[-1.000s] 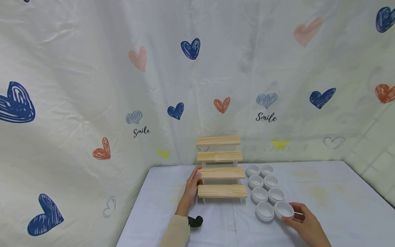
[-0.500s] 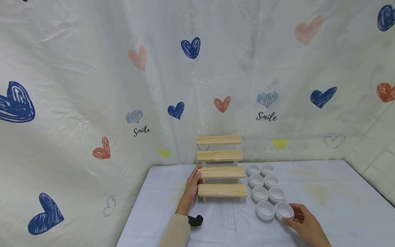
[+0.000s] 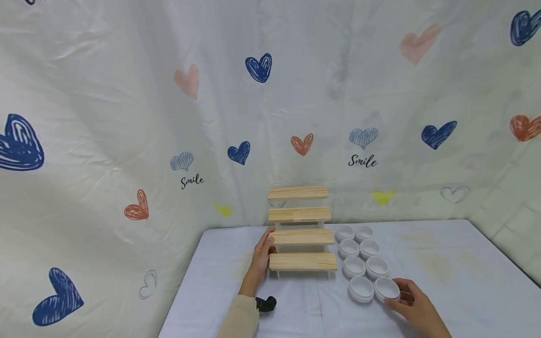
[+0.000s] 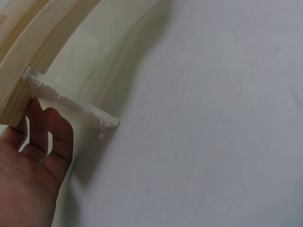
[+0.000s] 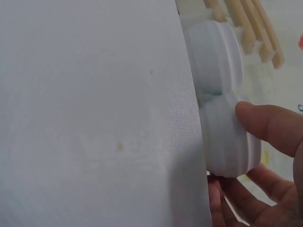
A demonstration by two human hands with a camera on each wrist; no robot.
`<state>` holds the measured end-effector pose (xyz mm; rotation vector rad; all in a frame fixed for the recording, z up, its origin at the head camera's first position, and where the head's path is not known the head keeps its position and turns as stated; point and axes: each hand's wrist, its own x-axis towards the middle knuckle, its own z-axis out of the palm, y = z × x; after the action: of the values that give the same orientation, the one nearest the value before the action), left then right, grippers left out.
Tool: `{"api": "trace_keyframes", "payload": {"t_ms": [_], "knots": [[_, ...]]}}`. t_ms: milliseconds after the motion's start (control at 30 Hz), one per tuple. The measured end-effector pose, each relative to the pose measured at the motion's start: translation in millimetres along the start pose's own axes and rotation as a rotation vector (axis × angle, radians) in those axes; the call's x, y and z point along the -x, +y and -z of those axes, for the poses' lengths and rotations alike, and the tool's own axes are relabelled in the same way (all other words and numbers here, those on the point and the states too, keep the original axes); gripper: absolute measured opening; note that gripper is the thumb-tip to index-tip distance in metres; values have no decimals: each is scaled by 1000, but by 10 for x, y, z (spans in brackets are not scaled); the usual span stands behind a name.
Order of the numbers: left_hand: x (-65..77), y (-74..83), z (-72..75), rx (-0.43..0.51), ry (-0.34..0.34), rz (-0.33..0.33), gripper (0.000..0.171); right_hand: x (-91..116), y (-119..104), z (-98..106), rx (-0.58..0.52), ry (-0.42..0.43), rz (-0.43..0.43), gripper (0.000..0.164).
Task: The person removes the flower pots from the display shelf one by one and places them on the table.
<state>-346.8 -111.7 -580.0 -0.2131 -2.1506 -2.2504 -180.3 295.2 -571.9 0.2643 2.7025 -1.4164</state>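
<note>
A tiered display stand with wooden boards (image 3: 303,262) on pale supports stands at the table's back. My left hand (image 3: 259,258) grips its left side around the second-lowest board (image 3: 302,237); in the left wrist view its curled fingers (image 4: 59,135) reach behind the wood's end. Right of the stand, small white bowls stand in two columns. My right hand (image 3: 416,305) holds the front right bowl (image 3: 387,288), thumb on the near side and fingers around the far right. In the right wrist view this bowl (image 5: 229,137) sits on the cloth, right beside another bowl (image 5: 215,56).
A white cloth covers the table (image 3: 444,277). Behind the stand hangs a white curtain (image 3: 313,94) printed with hearts. A black strap-like device (image 3: 266,304) is at my left wrist. Several other bowls (image 3: 353,266) stand close together between the stand and my right hand.
The camera view shifts slightly. Both hands, the stand and the bowls keep their places.
</note>
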Motion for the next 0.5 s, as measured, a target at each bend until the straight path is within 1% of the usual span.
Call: {"api": "trace_keyframes", "payload": {"t_ms": [33, 233, 433, 500], "knots": [[2, 0, 3, 1, -1, 0, 45, -7, 14, -4, 6, 0, 12, 88], [-8, -33, 4, 7, -9, 3, 44, -18, 30, -13, 15, 2, 12, 89], [0, -11, 27, 3, -2, -1, 44, -21, -22, -20, 20, 12, 36, 84], [6, -6, 33, -1, -5, -2, 45, -20, -38, -20, 23, 13, 30, 84]]}}
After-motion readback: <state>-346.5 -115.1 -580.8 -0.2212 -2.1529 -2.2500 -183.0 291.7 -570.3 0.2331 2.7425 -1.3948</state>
